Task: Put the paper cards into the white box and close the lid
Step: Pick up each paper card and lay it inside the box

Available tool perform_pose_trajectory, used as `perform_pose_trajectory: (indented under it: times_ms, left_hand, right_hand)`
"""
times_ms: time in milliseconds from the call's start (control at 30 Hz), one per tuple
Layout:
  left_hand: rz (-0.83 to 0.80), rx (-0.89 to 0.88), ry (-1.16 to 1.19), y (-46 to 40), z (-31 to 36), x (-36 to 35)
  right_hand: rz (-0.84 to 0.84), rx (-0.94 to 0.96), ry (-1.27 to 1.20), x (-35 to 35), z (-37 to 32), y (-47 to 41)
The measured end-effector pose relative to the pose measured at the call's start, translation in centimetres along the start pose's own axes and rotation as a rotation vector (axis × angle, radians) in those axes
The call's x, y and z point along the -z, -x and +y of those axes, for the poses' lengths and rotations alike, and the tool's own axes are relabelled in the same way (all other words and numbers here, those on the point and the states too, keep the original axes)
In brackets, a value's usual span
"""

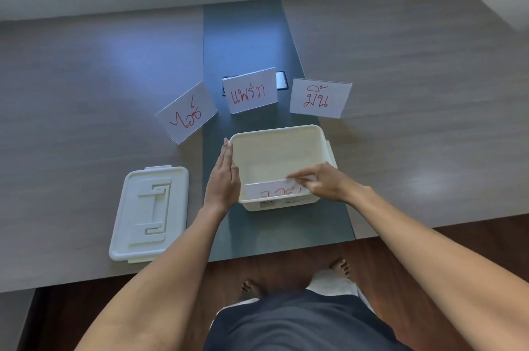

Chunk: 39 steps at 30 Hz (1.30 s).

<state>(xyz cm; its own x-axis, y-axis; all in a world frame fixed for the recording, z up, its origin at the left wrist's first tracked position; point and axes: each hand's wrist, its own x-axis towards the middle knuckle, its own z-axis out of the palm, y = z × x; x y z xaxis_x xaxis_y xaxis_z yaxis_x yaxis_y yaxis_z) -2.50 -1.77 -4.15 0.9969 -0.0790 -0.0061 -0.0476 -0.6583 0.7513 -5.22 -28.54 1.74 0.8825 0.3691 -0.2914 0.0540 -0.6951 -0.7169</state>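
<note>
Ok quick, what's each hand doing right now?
Left hand: open and flat against the left side of the white box, holding nothing.
Right hand: pinching a paper card and lowering it into the box.
</note>
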Motion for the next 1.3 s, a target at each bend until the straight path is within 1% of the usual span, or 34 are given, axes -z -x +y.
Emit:
perform_pose_trajectory:
  times_ms: [200,267,333,533,633,700,800,867,967,1200,1300]
  left_hand:
    - [0.016,0.008,-0.009,-0.1,0.2,-0.1]
    - [0.022,0.007,-0.021,-0.2,0.3,-0.1]
    - [0.026,0.007,-0.045,-0.2,0.4,-0.1]
    - [0.023,-0.002,-0.096,0.1,0.6,0.0]
    - [0.016,0.001,-0.122,0.0,0.7,0.0]
    - [0.011,-0.004,-0.140,0.0,0.7,0.1]
    - [-0.001,-0.007,-0.170,-0.1,0.6,0.2]
    - [-0.005,-0.004,-0.185,-0.2,0.6,0.3]
    - [-0.003,0.009,-0.193,-0.1,0.7,0.2]
    - [-0.005,0.026,-0.195,-0.1,0.6,0.3]
    - [-0.003,0.033,-0.193,0.0,0.6,0.3]
  right_hand:
    - [-0.250,-0.129,0.006,0.6,-0.2,-1.4]
    - [-0.269,-0.135,0.003,1.3,-0.6,-2.1]
    - [-0.185,-0.104,-0.008,2.0,-1.0,-2.9]
    - [0.290,0.083,-0.030,4.2,-0.7,-6.2]
    - [0.410,0.077,0.046,6.1,-0.1,-8.1]
    - [0.429,0.039,0.124,7.5,1.2,-9.8]
    - [0.393,-0.075,0.376,8.8,4.0,-12.1]
    - [0.366,-0.163,0.476,9.7,5.7,-13.0]
    - [0.330,-0.267,0.533,11.2,7.7,-13.9]
    - [0.340,-0.379,0.545,13.9,9.9,-16.6]
    - [0.278,-0.430,0.561,14.8,10.2,-17.9]
